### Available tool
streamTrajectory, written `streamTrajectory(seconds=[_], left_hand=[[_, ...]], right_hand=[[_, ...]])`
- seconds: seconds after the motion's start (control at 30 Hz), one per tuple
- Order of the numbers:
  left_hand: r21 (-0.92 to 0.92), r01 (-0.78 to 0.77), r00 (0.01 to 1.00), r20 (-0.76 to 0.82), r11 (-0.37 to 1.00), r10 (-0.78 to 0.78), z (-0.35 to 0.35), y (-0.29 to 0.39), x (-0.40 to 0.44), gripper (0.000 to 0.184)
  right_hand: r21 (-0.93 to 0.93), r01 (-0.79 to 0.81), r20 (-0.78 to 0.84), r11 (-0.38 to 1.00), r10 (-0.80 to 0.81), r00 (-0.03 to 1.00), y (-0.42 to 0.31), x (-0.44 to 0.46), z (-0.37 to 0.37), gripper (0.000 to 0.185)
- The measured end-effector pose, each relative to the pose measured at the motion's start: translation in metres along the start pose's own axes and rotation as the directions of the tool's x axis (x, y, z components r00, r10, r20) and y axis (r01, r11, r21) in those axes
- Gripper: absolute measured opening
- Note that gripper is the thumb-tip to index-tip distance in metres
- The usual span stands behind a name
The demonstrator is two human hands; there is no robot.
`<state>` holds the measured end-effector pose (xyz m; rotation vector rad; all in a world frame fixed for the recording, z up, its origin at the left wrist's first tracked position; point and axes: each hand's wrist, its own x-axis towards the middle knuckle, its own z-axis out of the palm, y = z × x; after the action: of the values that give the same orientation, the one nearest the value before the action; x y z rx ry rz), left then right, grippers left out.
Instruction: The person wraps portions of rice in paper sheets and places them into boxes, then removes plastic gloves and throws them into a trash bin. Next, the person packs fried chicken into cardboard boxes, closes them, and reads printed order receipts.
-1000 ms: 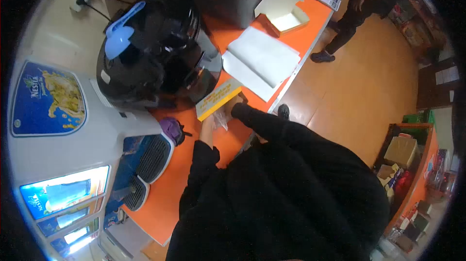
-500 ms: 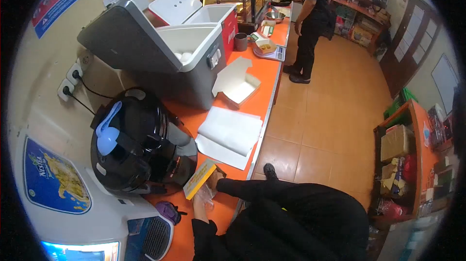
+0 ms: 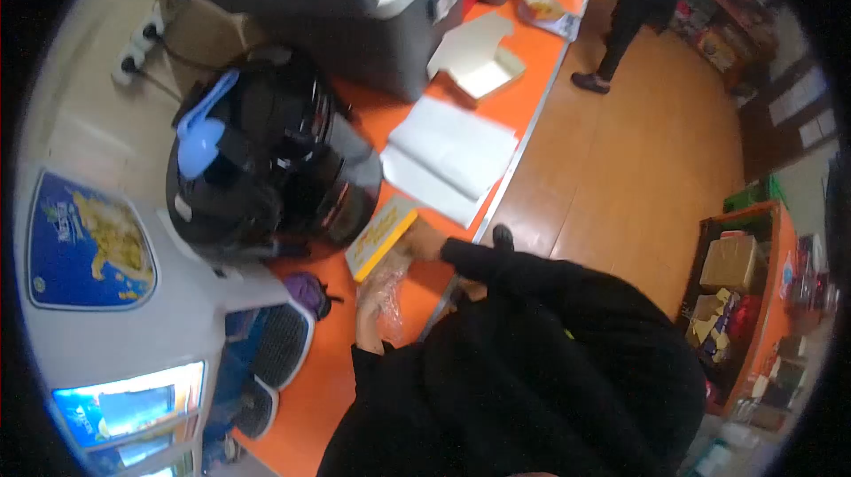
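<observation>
A yellow-and-white box (image 3: 381,238) is tilted over the orange counter, just in front of the black cooker. My right hand (image 3: 425,241) is at the box's right end. Its fingers are blurred and partly hidden behind the box. Below the box, my left hand (image 3: 376,298) is closed around crinkled clear plastic (image 3: 390,313), which hangs down beside it. The plastic stretches up toward the box's lower edge and my right hand. I cannot tell whether it is a glove or a bag.
White paper sheets (image 3: 452,153) and an open carton (image 3: 487,74) lie farther along the counter (image 3: 306,406). A black cooker (image 3: 275,158) with a blue ladle (image 3: 202,142) stands left. Beyond are a grey cool box (image 3: 417,34) and another person (image 3: 634,11).
The view has shifted downward and tilted. My right hand has come out more to the box's right side, and more clear plastic shows around my left hand.
</observation>
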<state>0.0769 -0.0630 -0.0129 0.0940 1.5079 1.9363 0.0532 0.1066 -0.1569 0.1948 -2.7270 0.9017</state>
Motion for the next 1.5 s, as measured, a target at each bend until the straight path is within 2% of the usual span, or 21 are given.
streamTrajectory(seconds=[0.1,0.17,0.23,0.3,0.37,0.5,0.6,0.7,0.77,0.8,0.87,0.9,1.0,1.07,1.13,1.17,1.23,1.3,1.4,1.43,1.5], left_hand=[[-0.083,-0.010,1.000,0.001,0.997,0.011,0.010,0.019,-0.023,0.027],[-0.003,-0.046,0.998,-0.045,0.999,0.046,0.016,0.029,-0.030,0.026],[0.126,-0.033,0.994,-0.104,0.991,0.047,0.027,0.042,-0.030,0.028],[-0.033,0.137,0.988,-0.064,0.990,-0.139,0.048,0.066,-0.021,0.031],[-0.079,0.203,0.977,0.082,0.976,-0.196,0.084,0.086,-0.001,0.043],[0.111,0.165,0.985,0.030,0.980,-0.170,0.092,-0.012,0.083,0.055],[0.330,0.107,0.994,-0.055,0.938,-0.095,0.099,-0.089,0.161,0.064],[0.394,0.092,0.992,-0.118,0.914,-0.050,0.130,-0.081,0.209,0.070],[0.526,0.254,0.928,-0.369,0.812,-0.051,0.158,-0.047,0.211,0.088],[0.706,0.399,0.882,-0.470,0.585,-0.034,0.135,-0.071,0.231,0.095],[0.669,0.430,0.842,-0.540,0.606,-0.002,0.142,-0.076,0.234,0.096],[0.641,0.445,0.804,-0.593,0.625,0.036,0.146,-0.076,0.235,0.097],[0.565,0.405,0.775,-0.629,0.719,0.058,0.160,-0.075,0.233,0.090],[0.515,0.389,0.752,-0.657,0.764,0.059,0.162,-0.083,0.233,0.086],[0.640,0.248,0.672,-0.655,0.727,0.347,0.159,-0.095,0.234,0.075],[0.628,0.258,0.659,-0.670,0.734,0.342,0.155,-0.099,0.233,0.075],[0.581,0.529,0.553,-0.789,0.619,0.268,0.158,-0.088,0.228,0.068],[0.642,0.510,0.492,-0.764,0.573,0.417,0.164,-0.084,0.224,0.063],[0.591,0.592,0.521,-0.800,0.548,0.299,0.187,-0.057,0.214,0.059],[0.695,0.555,0.514,-0.719,0.457,0.469,0.202,-0.048,0.206,0.059],[0.776,0.523,0.491,-0.612,0.351,0.620,0.223,-0.026,0.200,0.059]], right_hand=[[0.244,-0.158,0.254,0.957,0.094,0.963,0.000,-0.016,-0.084,0.030],[0.042,-0.226,0.265,0.973,0.208,0.942,0.033,-0.018,-0.114,0.022],[0.063,-0.390,0.071,0.919,0.385,0.920,0.080,-0.016,-0.129,0.024],[-0.209,-0.438,-0.312,0.874,0.365,0.877,0.124,-0.004,-0.141,0.030],[-0.284,-0.652,-0.326,0.703,0.569,0.755,0.154,0.007,-0.150,0.038],[-0.243,-0.705,-0.154,0.667,0.691,0.707,0.201,0.014,-0.135,0.039],[-0.089,-0.562,-0.056,0.823,0.559,0.827,0.205,0.012,-0.131,0.025],[0.169,-0.499,-0.031,0.850,0.511,0.859,0.178,0.020,-0.156,0.017],[0.196,-0.498,0.027,0.845,0.503,0.864,0.174,0.022,-0.155,0.019],[0.437,-0.488,0.092,0.756,0.502,0.860,0.177,0.020,-0.146,0.020],[0.783,-0.514,0.321,0.349,0.481,0.816,0.179,0.023,-0.137,0.022],[0.780,-0.520,0.335,0.347,0.470,0.817,0.180,0.025,-0.140,0.022],[0.738,-0.649,0.668,-0.182,0.334,0.665,0.190,0.036,-0.149,0.013],[0.741,-0.652,0.654,-0.160,0.390,0.648,0.188,0.043,-0.170,0.014],[0.729,-0.684,0.596,-0.024,0.514,0.617,0.203,0.042,-0.177,0.017],[0.718,-0.696,0.609,-0.020,0.502,0.614,0.218,0.039,-0.174,0.017],[0.767,-0.588,0.372,0.258,0.567,0.734,0.236,0.037,-0.175,0.017],[0.746,-0.592,0.339,0.304,0.592,0.731,0.243,0.037,-0.188,0.019],[0.784,-0.484,0.315,0.388,0.423,0.850,0.241,0.037,-0.208,0.018],[0.783,-0.484,0.318,0.391,0.417,0.851,0.232,0.042,-0.216,0.018],[0.668,-0.103,0.068,0.737,0.077,0.995,0.201,0.052,-0.229,0.017]])
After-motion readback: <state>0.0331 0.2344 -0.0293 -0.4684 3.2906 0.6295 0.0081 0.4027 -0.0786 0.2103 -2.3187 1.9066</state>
